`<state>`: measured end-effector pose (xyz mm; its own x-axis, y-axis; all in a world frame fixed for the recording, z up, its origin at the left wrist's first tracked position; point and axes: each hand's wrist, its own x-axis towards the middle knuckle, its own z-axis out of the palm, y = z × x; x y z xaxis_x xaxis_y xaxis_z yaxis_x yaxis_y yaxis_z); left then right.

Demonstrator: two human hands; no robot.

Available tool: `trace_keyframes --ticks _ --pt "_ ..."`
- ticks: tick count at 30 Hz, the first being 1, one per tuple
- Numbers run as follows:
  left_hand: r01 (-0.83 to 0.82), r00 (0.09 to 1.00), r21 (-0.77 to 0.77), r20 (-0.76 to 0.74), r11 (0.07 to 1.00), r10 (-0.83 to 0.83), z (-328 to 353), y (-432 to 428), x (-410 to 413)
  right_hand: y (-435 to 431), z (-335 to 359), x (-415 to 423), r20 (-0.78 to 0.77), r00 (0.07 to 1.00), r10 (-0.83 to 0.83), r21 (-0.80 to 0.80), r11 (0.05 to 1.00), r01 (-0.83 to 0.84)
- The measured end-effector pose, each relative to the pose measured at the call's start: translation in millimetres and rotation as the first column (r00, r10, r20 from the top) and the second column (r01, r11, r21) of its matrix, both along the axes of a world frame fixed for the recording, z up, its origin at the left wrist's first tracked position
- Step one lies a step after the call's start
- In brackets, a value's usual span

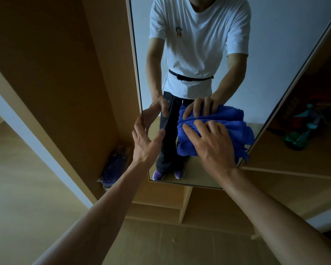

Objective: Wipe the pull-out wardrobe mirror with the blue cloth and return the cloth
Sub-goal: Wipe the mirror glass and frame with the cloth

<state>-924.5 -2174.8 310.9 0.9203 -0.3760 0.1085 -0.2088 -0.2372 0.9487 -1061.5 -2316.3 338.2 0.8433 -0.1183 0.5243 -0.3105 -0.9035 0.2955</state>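
Note:
The pull-out wardrobe mirror (275, 54) stands upright in front of me and reflects a person in a white T-shirt. A bunched blue cloth (237, 134) lies against the lower part of the glass, near its right edge. My right hand (212, 146) presses on the cloth with spread fingers. My left hand (143, 138) grips the mirror's left edge, fingers behind the frame and thumb on the glass. The reflection doubles the cloth and both hands.
Wooden wardrobe panels (65, 73) flank the mirror on the left. A purple object (113, 169) sits at the base of the left compartment. Coloured items (304, 127) lie on a shelf to the right. Low wooden shelves (180, 209) and a wood floor lie below.

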Motion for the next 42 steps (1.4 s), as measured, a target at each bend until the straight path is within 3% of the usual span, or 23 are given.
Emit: trace_keyframes --ticks 8,14,24,31,42 --pt "0.011 1.0 -0.023 -0.002 1.0 -0.011 -11 2 -5 -9 -37 -10 -0.121 0.993 0.004 -0.008 1.0 -0.005" --pt "-0.01 0.999 -0.007 -0.051 1.0 0.009 -14 1 -8 -16 -2 -16 0.014 1.0 0.012 0.06 0.998 -0.013" --pt "-0.102 0.993 0.131 -0.051 0.986 0.109 -14 -11 -19 -44 51 -36 0.167 0.986 0.006 -0.014 1.0 -0.003" --pt "-0.128 0.992 0.157 -0.002 0.979 0.13 -22 -12 -20 -50 13 -41 0.151 0.989 -0.007 -0.015 1.0 0.01" --pt "-0.087 0.996 0.155 -0.007 0.984 0.089 -25 -7 -22 -61 -28 -58 -0.004 1.0 0.015 -0.006 1.0 -0.015"
